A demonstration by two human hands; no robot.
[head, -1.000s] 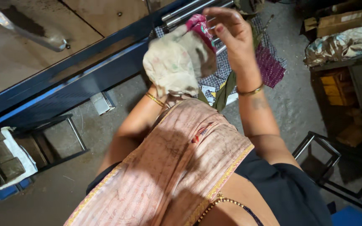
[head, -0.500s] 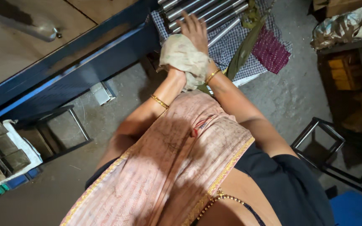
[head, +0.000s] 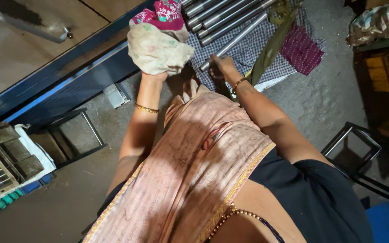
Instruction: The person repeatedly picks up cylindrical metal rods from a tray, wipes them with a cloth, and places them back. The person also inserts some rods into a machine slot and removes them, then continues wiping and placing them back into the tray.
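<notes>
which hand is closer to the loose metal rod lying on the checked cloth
Right. The right hand rests on the near end of the metal rod on the checked cloth. The left hand is off to its left, holding a bundled rag.

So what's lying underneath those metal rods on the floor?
The metal rods lie on a blue-and-white checked cloth, with a magenta cloth beside it. The right hand touches one rod's end. Whatever lies under the checked cloth is hidden.

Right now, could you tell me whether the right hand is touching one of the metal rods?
Touching. The head view shows the right hand resting on the near end of a metal rod, fingers over it, no gap between them. The left hand holds a cloth.
</notes>
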